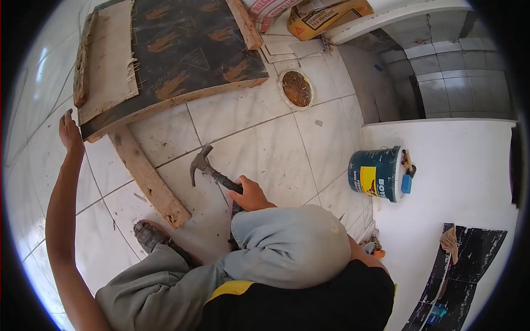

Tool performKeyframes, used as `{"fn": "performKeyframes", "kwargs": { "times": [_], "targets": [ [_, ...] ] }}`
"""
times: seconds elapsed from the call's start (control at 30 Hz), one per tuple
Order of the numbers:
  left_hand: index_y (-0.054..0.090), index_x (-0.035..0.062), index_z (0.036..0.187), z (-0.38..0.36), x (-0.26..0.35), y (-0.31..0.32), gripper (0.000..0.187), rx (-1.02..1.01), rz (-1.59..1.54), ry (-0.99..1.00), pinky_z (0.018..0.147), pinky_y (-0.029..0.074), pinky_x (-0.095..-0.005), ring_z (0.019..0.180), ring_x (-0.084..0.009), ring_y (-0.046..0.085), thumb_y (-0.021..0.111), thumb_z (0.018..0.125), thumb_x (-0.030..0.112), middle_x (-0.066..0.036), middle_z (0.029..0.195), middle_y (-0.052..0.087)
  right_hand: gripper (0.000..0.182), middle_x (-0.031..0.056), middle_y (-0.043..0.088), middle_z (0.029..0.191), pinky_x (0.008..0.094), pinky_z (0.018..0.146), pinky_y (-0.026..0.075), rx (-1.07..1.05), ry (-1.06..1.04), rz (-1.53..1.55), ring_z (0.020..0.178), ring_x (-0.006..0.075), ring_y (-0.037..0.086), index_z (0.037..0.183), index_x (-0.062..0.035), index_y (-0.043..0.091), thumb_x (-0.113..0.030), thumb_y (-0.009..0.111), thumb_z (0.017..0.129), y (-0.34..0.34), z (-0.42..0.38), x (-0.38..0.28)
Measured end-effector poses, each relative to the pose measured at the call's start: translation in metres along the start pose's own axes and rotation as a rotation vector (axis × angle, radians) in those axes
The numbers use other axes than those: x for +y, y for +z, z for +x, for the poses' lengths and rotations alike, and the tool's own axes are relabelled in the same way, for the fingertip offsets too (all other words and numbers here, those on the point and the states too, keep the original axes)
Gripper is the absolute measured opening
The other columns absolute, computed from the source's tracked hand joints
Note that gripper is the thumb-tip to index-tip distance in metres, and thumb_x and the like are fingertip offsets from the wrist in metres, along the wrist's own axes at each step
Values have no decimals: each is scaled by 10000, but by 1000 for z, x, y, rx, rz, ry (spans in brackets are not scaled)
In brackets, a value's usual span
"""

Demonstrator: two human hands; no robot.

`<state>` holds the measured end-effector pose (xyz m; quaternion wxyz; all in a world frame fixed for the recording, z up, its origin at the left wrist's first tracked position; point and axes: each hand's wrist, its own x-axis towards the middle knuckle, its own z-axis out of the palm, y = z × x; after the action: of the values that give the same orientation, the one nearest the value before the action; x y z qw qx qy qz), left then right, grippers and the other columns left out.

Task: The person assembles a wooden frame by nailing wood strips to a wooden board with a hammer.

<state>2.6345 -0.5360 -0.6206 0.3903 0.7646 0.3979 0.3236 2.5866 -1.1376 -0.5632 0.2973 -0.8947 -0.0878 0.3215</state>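
My right hand (253, 196) is wrapped round the dark handle of a claw hammer (205, 165), its metal head over the floor tiles in front of my knee. Far to the left, my left hand (72, 134) grips the near left corner of a wooden panel (187, 52), with part of its fingers hidden at the edge. The panel has a black printed face, a bare plywood strip (113, 52) and rough timber along its sides. A loose wooden plank (150, 175) reaches from under its near edge toward my foot.
A round tub of brown debris (296, 89) stands right of the panel. Beyond it are a tile adhesive box (326, 19) and a sack (270, 12). A dark paint bucket (375, 174) stands at the right, near a black shelf-like piece (458, 270). A low wall edge (436, 122) borders a tiled recess.
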Motion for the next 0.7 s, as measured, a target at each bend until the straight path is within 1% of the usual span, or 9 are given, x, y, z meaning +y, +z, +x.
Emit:
{"fn": "performKeyframes", "kwargs": {
  "times": [0.1,0.13,0.2,0.27,0.4,0.53,0.6,0.67,0.7],
  "targets": [
    [650,62,1228,-33,-42,-29,424,-104,-113,-495,515,366,-292,584,-109,435,515,995,390,6,767,525,435,224,695,963,424,798,515,94,107,3,902,368,676,1040,21,598,-351,759,881,3,-8,13],
    [640,65,1260,-56,-49,-35,435,-127,-101,-541,458,299,-275,529,-89,342,546,983,386,28,710,447,439,227,691,970,426,806,513,146,97,3,914,380,671,1042,21,596,-351,759,878,5,-11,16],
    [611,74,1289,-113,-49,-40,461,-241,65,-556,453,300,-271,531,-80,351,596,968,405,34,699,435,442,230,687,976,428,815,511,187,94,6,925,391,667,1044,22,594,-352,760,876,8,-11,25],
    [607,58,1265,-156,-8,-50,559,-503,48,-655,472,325,-277,557,-86,387,641,924,500,12,728,479,450,242,681,995,439,829,511,238,45,-26,943,404,664,1047,24,590,-355,759,874,15,-12,32],
    [599,-1,1254,-195,41,-37,741,-832,241,-575,518,405,-299,620,-147,501,662,875,632,-71,804,574,452,232,658,1043,473,858,493,159,26,-64,1009,411,631,1086,3,574,-375,725,888,12,-7,30],
    [641,-43,1186,-186,52,-32,775,-912,179,-639,526,409,-323,639,-173,518,666,854,656,-77,799,574,471,239,665,1030,476,855,496,-92,-5,-212,989,408,637,1053,19,599,-420,695,910,-26,7,20],
    [673,-91,1114,-177,59,-36,798,-988,237,-617,543,412,-347,655,-180,518,663,851,661,-89,808,577,484,201,677,950,450,780,519,-434,-242,-359,876,343,662,1011,27,616,-444,693,924,-54,29,21],
    [690,-114,1082,-174,66,-34,813,-991,242,-609,549,392,-364,653,-184,497,649,859,667,-89,786,558,521,135,664,903,373,682,529,-530,-192,-98,788,224,646,984,22,630,-497,669,949,-83,63,12],
    [658,-133,1137,-170,68,-30,875,-1054,258,-614,606,442,-374,730,-217,559,650,845,691,-126,857,597,568,86,642,909,302,638,529,-546,9,-20,768,141,617,1018,9,641,-556,647,956,-99,83,-7]
  ]
}}
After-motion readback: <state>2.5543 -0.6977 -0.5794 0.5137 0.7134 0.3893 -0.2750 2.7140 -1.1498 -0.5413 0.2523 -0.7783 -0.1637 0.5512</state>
